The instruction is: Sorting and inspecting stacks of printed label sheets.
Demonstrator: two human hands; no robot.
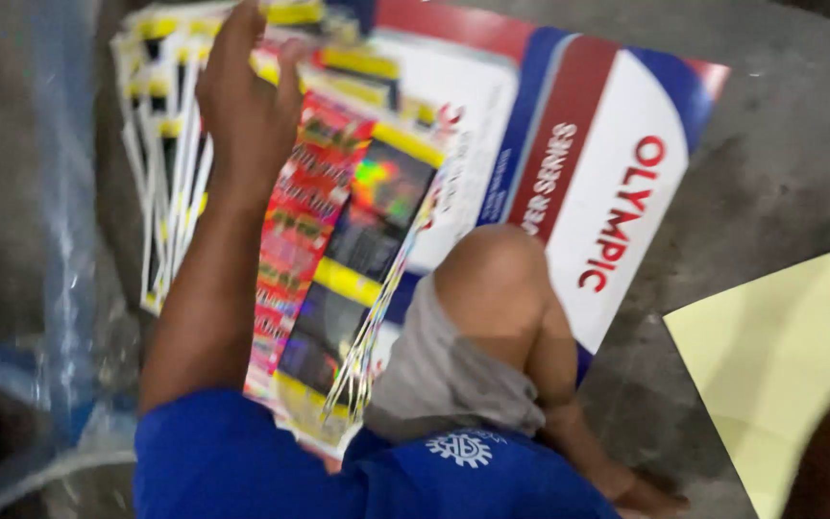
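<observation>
Left hand (242, 101): open, fingers stretched out and laid flat, palm down, on top of a fanned stack of printed sheets (160, 173); it presses rather than grips, nothing pinched between the fingers as far as the blur allows. Forearm runs back down to a blue sleeve at the lower edge. Right hand: not in view; a dark blurred shape at the lower right corner cannot be identified. The sheets under the hand have white, yellow and black borders and are spread sideways so that many edges show one behind the other. Just beside them, toward the centre, lie glossy red-and-black sheets (338, 240) with a shimmering rainbow patch, overlapping the fan. All of these rest on a large white board (569, 125) with red and blue curved bands, which lies flat on the grey concrete floor (780, 144). A bent knee (497, 274) in grey shorts sits over the board's lower part. Left of the stack: crumpled clear plastic film (60, 192). Right, well apart: a pale yellow sheet (780, 356) on the floor. Judged progress: sheets are out and laid down but fanned, edges not squared; sorting or evening-up looks unfinished
</observation>
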